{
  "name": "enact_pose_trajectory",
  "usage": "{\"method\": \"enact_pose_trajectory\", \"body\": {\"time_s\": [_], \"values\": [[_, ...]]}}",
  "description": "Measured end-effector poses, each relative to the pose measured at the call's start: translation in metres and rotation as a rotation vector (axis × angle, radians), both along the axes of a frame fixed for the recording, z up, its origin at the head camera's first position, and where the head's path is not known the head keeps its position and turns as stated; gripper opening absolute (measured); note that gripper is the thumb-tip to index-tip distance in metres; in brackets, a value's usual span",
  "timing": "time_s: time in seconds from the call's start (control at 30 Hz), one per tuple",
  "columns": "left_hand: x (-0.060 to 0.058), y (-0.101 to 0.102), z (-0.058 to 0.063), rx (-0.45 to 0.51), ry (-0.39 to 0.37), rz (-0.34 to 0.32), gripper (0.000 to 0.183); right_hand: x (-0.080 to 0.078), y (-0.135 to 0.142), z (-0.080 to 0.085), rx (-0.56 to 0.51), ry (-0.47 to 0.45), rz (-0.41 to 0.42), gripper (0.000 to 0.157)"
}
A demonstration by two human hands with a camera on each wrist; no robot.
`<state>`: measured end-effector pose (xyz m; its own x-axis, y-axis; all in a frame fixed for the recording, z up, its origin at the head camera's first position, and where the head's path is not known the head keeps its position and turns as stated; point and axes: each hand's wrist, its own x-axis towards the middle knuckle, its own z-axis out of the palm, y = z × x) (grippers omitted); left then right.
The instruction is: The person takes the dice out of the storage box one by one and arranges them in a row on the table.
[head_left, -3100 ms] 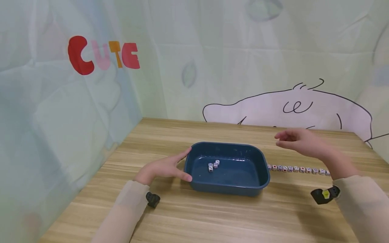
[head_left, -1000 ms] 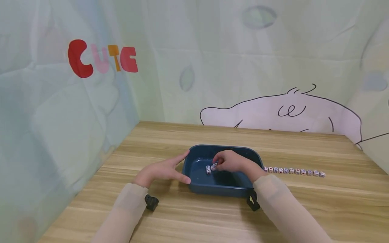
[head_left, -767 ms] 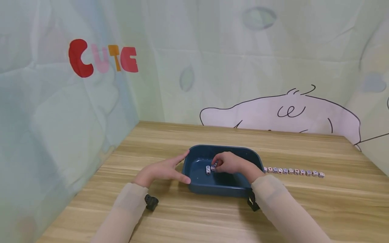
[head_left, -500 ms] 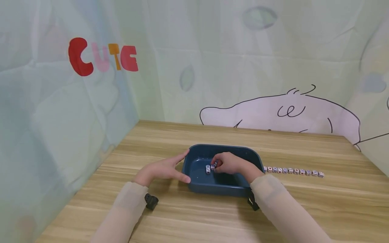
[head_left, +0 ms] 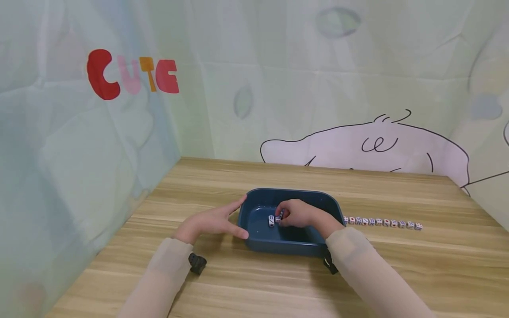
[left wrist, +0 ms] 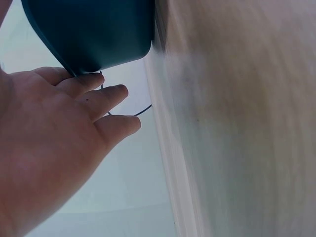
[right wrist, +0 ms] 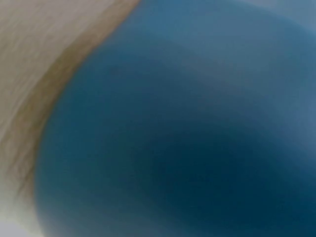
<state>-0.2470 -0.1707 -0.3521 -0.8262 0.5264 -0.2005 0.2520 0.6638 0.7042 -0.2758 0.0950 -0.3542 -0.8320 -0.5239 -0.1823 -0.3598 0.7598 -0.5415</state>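
Observation:
A dark blue rectangular tray (head_left: 296, 249) stands on the wooden table. My left hand (head_left: 212, 221) rests against its left end, thumb and index finger spread along the rim. In the left wrist view, the fingers of that left hand (left wrist: 64, 113) lie straight at the tray wall (left wrist: 108, 29). My right hand (head_left: 300, 213) reaches down into the tray, thumb and fingertips pinching a small white die (head_left: 281, 214), mostly hidden by them. Just left of it sit another die (head_left: 278, 219) and white dice (head_left: 271, 221) close together. A blurred tray wall (right wrist: 148, 98) fills most of the right wrist view.
A straight row of white dice (head_left: 379, 222) with red and blue pips extends right from the tray's right end. The wooden table (head_left: 238, 291) meets a printed cloth backdrop (head_left: 222, 79) at the back and left.
Three seconds ago my right hand was above the dice row; it has come left and down into the tray to the dice. Over the last second it barely shifts. My left hand stays put.

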Motion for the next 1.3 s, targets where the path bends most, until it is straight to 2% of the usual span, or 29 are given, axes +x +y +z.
{"method": "enact_pose_trajectory", "body": {"time_s": [0.63, 1.1, 1.3], "values": [[0.001, -0.002, 0.0, -0.001, 0.005, -0.003, 0.109, 0.001, -0.001, 0.0, 0.018, -0.02, 0.0, 0.006], [0.001, 0.003, 0.001, -0.001, 0.016, -0.021, 0.111, 0.008, 0.014, 0.013, -0.048, 0.052, 0.036, 0.012], [0.002, 0.001, 0.001, 0.011, 0.008, 0.001, 0.112, 0.012, 0.024, 0.02, -0.065, 0.081, 0.04, 0.015]]}}
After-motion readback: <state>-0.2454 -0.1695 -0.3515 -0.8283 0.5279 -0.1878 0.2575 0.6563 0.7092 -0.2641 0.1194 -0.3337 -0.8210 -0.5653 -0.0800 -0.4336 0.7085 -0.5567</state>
